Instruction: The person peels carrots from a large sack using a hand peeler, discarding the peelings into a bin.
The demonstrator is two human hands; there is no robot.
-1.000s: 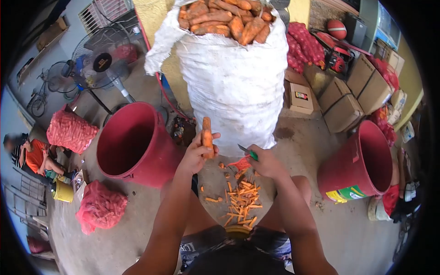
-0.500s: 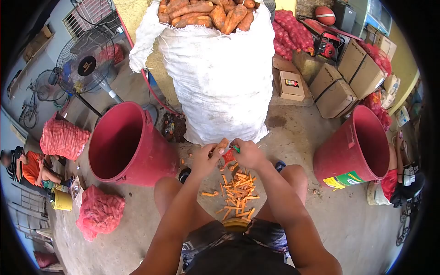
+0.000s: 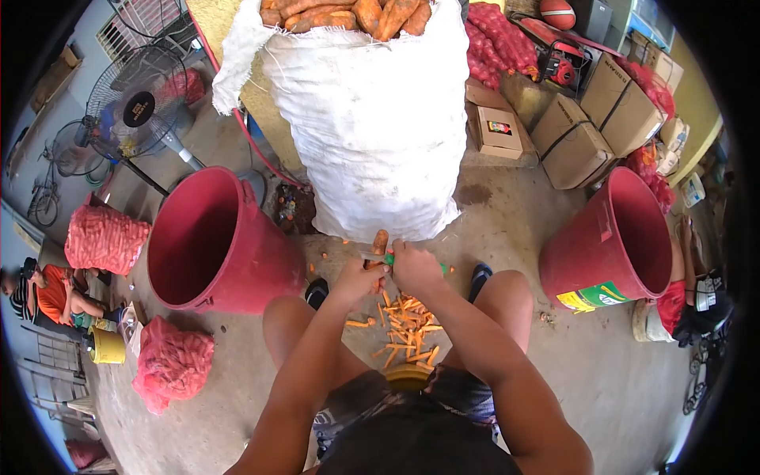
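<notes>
Left hand (image 3: 358,279) clenched round lower end of carrot (image 3: 381,240), tip up, just near of sack (image 3: 372,119). Green peeler (image 3: 389,259) against carrot, gripped in right hand (image 3: 413,267). Step, likely: peeling, mid-stroke. Next move calls for turning carrot to unpeeled side. Carrot orange, stubby, partly hidden by fingers. Peels (image 3: 408,328) on floor below.

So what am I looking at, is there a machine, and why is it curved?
No machine: a person wears a camera on the head, looking down at their own bare hands; the wide lens bends the edges. The left hand holds a carrot; the right hand grips a green-handled tool right by it. Orange peelings lie on the floor between the knees. Ahead stands a white sack of carrots, with a left red bucket and a right red bucket beside it.
</notes>
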